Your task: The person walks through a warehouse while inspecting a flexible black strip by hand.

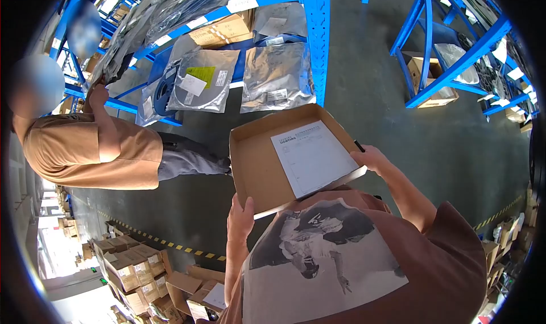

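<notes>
A shallow open cardboard box [256, 173] is held level in front of my chest. My left hand [241, 215] is closed on its near left corner, thumb over the rim. At the right side, my right hand [372, 159] grips the box edge, and a black pen-like stick [359, 146] pokes up by its fingers. Inside the box lies a white printed sheet [313, 159], with its text at the top.
Ahead, a blue rack [317, 45] holds bagged reels [207, 82] and a silvery bag [276, 77]. A co-worker [94, 150] stands at the left, one hand at the rack's upper bags. Stacked cartons [131, 267] sit behind yellow-black floor tape. Another blue rack [449, 77] stands right.
</notes>
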Tool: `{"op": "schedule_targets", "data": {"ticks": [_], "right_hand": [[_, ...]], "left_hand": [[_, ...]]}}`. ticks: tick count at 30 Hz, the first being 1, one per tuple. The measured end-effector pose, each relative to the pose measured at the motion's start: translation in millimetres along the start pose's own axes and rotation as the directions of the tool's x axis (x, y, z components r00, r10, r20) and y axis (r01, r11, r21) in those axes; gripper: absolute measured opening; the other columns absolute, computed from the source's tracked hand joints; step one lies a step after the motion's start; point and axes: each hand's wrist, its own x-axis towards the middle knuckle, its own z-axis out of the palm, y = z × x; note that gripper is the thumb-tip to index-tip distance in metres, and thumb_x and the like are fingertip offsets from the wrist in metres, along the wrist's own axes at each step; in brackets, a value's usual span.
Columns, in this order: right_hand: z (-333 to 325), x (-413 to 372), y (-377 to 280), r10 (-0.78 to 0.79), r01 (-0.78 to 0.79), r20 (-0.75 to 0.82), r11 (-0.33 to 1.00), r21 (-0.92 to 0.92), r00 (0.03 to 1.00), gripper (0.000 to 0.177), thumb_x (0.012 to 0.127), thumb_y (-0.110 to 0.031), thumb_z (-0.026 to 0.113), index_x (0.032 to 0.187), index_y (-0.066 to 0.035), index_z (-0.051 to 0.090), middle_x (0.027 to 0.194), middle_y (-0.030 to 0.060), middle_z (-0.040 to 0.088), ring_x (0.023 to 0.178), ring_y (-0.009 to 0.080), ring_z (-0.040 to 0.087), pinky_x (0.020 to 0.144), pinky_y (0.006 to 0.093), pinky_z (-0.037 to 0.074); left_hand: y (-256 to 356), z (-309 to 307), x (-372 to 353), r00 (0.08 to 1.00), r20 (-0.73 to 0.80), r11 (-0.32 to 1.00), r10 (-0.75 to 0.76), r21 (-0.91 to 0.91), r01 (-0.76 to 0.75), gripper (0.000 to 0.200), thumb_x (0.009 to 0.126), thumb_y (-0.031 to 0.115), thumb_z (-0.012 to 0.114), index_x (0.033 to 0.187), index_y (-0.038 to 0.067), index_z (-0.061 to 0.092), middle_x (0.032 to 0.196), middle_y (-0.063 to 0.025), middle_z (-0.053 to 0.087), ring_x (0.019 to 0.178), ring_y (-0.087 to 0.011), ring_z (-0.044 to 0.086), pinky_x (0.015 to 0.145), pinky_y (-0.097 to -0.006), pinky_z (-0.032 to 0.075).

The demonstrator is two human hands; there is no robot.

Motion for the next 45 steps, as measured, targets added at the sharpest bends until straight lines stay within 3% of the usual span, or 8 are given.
{"op": "schedule_targets", "data": {"ticks": [3, 5, 7, 11, 13, 26, 28, 45], "right_hand": [[-3.8, -2.8, -9.7, 0.027, -0.028, 0.023, 0.999, 0.025, 0.999, 0.044, 0.075, -0.04, 0.06, 0.094, 0.0, 0.062, 0.079, 0.0121, 0.063, 0.076, 0.0239, 0.059, 0.068, 0.0353, 0.044], [-6.0, -3.8, -19.1, 0.045, -0.046, 0.059, 0.999, 0.009, 0.997, 0.045, 0.075, -0.04, 0.06, 0.096, 0.0, 0.062, 0.082, 0.0125, 0.063, 0.078, 0.024, 0.059, 0.069, 0.0352, 0.044], [-5.2, -4.1, -22.2, 0.046, -0.048, 0.062, 0.998, 0.038, 0.997, 0.046, 0.076, -0.037, 0.062, 0.104, 0.0, 0.061, 0.079, 0.0078, 0.06, 0.067, 0.0173, 0.053, 0.057, 0.0309, 0.041], [-2.7, -0.2, -17.2, 0.045, -0.051, 0.101, 0.997, 0.053, 0.994, 0.046, 0.076, -0.037, 0.062, 0.104, 0.0, 0.06, 0.079, 0.0077, 0.059, 0.066, 0.0171, 0.053, 0.056, 0.0304, 0.041], [-1.4, -3.5, -18.7, 0.06, -0.062, 0.074, 0.998, 0.025, 0.995, 0.047, 0.076, -0.04, 0.06, 0.099, 0.001, 0.061, 0.084, 0.0129, 0.064, 0.08, 0.0256, 0.059, 0.071, 0.0355, 0.044], [5.6, 10.7, 1.9, -0.13, 0.13, -0.009, 0.984, 0.12, 0.991, 0.043, 0.076, -0.029, 0.061, 0.11, -0.001, 0.058, 0.095, 0.0127, 0.063, 0.085, 0.0228, 0.058, 0.076, 0.0339, 0.044], [4.7, 7.6, -1.1, -0.073, 0.067, 0.015, 0.963, 0.261, 0.997, 0.041, 0.077, -0.025, 0.062, 0.11, -0.001, 0.059, 0.096, 0.0102, 0.063, 0.087, 0.0201, 0.058, 0.077, 0.0327, 0.044], [5.0, 8.3, -7.4, -0.026, 0.019, 0.025, 0.973, 0.231, 0.999, 0.044, 0.076, -0.026, 0.063, 0.108, 0.003, 0.058, 0.096, 0.0116, 0.062, 0.087, 0.0204, 0.058, 0.076, 0.0326, 0.044]], "left_hand": [[14.7, -6.6, -1.5, 0.999, 0.015, 0.999, -0.053, -0.008, 0.053, 0.053, 0.087, 0.038, 0.043, 0.126, 0.003, 0.04, 0.114, -0.0218, 0.056, 0.11, -0.0371, 0.051, 0.091, -0.0408, 0.04], [19.7, -11.2, -0.6, 0.998, 0.019, 0.997, -0.065, 0.036, 0.065, 0.054, 0.087, 0.039, 0.043, 0.127, 0.003, 0.039, 0.114, -0.0212, 0.056, 0.11, -0.0367, 0.052, 0.091, -0.0408, 0.04], [19.4, -13.3, 0.6, 0.996, 0.025, 0.994, -0.082, 0.081, 0.079, 0.056, 0.087, 0.04, 0.043, 0.128, 0.002, 0.038, 0.115, -0.0207, 0.056, 0.109, -0.0363, 0.052, 0.09, -0.0408, 0.041], [17.2, -13.1, 1.0, 0.994, 0.025, 0.989, -0.107, 0.103, 0.103, 0.057, 0.087, 0.042, 0.044, 0.129, 0.003, 0.038, 0.116, -0.0203, 0.056, 0.109, -0.0366, 0.052, 0.091, -0.0408, 0.04], [15.4, -11.9, 0.0, 0.994, 0.027, 0.991, -0.104, 0.093, 0.101, 0.058, 0.087, 0.042, 0.044, 0.129, 0.002, 0.038, 0.116, -0.0205, 0.056, 0.11, -0.0368, 0.051, 0.091, -0.0408, 0.04], [21.9, -15.8, -5.4, 0.995, -0.081, 0.996, 0.063, 0.073, -0.057, 0.061, 0.084, 0.038, 0.05, 0.13, 0.001, 0.035, 0.117, -0.025, 0.053, 0.11, -0.0383, 0.05, 0.092, -0.043, 0.04], [24.0, -18.5, -6.9, 0.993, -0.107, 0.997, 0.058, 0.064, -0.051, 0.062, 0.084, 0.038, 0.05, 0.131, 0.002, 0.034, 0.117, -0.0253, 0.052, 0.11, -0.0384, 0.05, 0.093, -0.0432, 0.04], [20.8, -18.9, -8.9, 0.998, -0.066, 0.996, -0.009, 0.084, 0.015, 0.061, 0.085, 0.038, 0.049, 0.132, 0.004, 0.033, 0.118, -0.0227, 0.053, 0.112, -0.0359, 0.05, 0.094, -0.0413, 0.039]]}}
